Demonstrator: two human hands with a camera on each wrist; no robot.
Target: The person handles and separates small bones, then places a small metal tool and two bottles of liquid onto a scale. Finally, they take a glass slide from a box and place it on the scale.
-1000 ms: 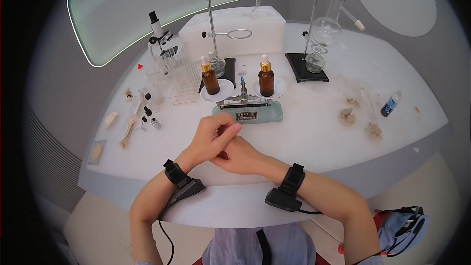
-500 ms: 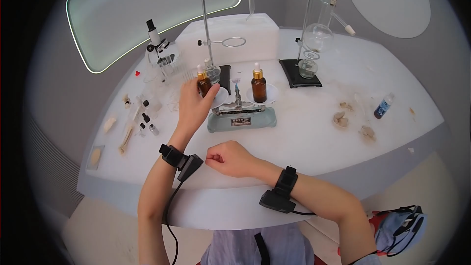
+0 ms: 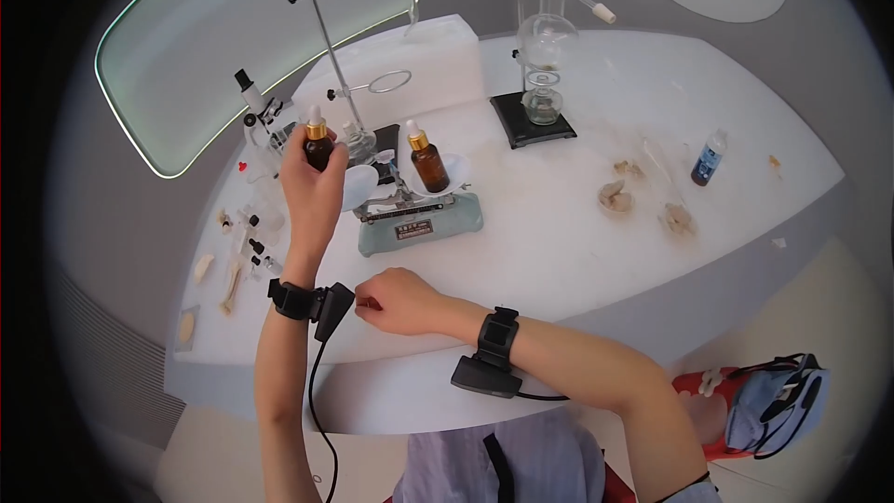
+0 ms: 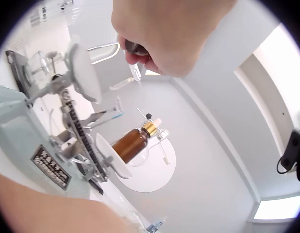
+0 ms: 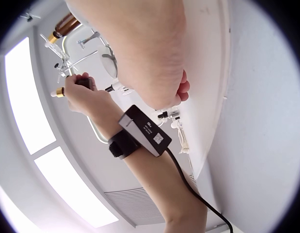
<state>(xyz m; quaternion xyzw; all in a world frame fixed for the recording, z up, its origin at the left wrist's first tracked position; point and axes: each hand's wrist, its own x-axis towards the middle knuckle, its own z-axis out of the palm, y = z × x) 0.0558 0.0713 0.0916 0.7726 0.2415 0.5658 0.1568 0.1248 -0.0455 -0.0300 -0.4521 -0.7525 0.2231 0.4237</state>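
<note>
Dropper btl [image 3: 318, 151] (brown, gold collar [image 3: 317, 131], wht bulb [image 3: 315, 115]) is gripped by L fingers [image 3: 297, 142], R fingers [image 5: 183, 88] loosely curled.

The person's bare left hand [image 3: 312, 188] was ahead and to the left of the right fingers [image 3: 369, 305], its own fingers [image 4: 150, 67] curled in a grip with the thumb [image 3: 336, 164] on their right. Behind that grip, the bare left forearm [image 3: 281, 354] ran back almost straight to a slightly bent elbow. The bare right hand [image 3: 405, 301], nearer the torso, pointed leftward, fingers loosely curled; from them the bare right forearm [image 3: 577, 359] slanted back and rightward to a clearly bent elbow.
</note>
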